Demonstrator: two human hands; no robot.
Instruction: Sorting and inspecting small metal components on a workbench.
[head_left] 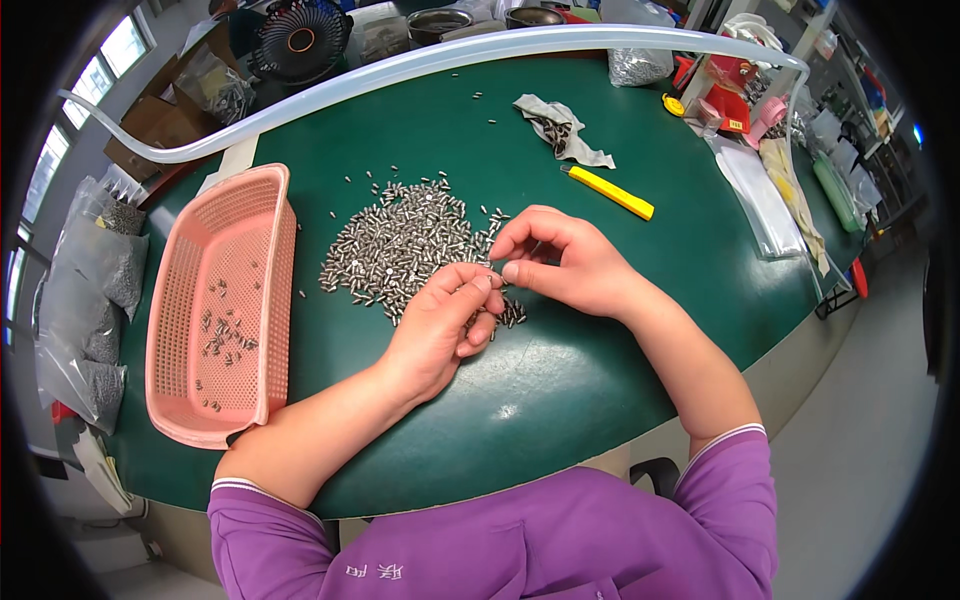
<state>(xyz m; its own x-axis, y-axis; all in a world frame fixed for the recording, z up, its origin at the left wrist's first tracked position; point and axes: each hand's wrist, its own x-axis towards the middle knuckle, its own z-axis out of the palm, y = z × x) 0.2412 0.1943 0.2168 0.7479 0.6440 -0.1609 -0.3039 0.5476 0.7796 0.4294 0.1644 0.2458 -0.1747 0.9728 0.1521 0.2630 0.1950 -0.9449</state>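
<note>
A heap of small silver metal pins (400, 240) lies on the green table. At its near right edge my two hands meet, fingertips almost touching. My left hand (440, 325) is closed in a pinch, its thumb and forefinger on a small metal pin, largely covered by the fingertips. Loosely curled, my right hand (570, 262) brings thumb and forefinger close to that pinch; whatever lies between them is too small to make out. More pins lie beneath the hands. Left of the heap, a pink perforated plastic basket (278, 300) holds scattered pins on its bottom, beside my left forearm.
A yellow utility knife (610, 192) and a pale cloth with dark pieces (562, 130) lie beyond my right hand. A clear hose (480, 45) arches along the far edge. Filled plastic bags (95, 275) stand at left; flat clear bags (758, 195) lie at right.
</note>
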